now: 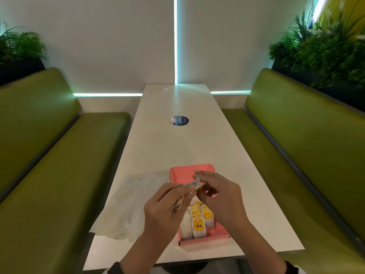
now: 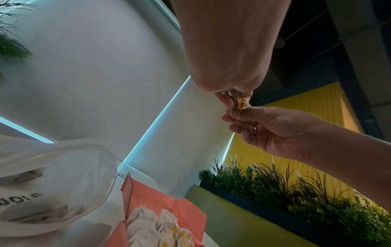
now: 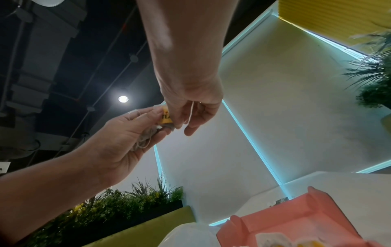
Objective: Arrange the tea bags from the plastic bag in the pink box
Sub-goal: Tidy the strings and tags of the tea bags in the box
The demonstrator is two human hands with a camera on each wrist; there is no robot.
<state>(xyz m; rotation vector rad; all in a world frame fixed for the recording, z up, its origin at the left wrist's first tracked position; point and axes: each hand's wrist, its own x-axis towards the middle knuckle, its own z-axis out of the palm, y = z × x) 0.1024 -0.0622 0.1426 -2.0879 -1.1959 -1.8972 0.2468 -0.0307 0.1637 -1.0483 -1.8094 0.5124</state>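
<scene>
The pink box (image 1: 188,172) lies open on the white table, its near half packed with upright tea bags (image 1: 198,225) bearing yellow tags. Above the box, both hands hold one tea bag (image 1: 191,184). My left hand (image 1: 186,191) grips its pouch and bunched string (image 3: 143,142). My right hand (image 1: 199,181) pinches the yellow tag (image 3: 166,117), and the string (image 3: 191,112) runs up across its fingers. The crumpled white plastic bag (image 1: 134,204) lies just left of the box, with more tea bags showing dimly through it (image 2: 42,213).
The white table (image 1: 177,143) runs far ahead and carries a round blue sticker (image 1: 180,121). Green benches (image 1: 59,165) flank it on both sides, with planters behind them (image 1: 325,56). The far half of the pink box holds nothing.
</scene>
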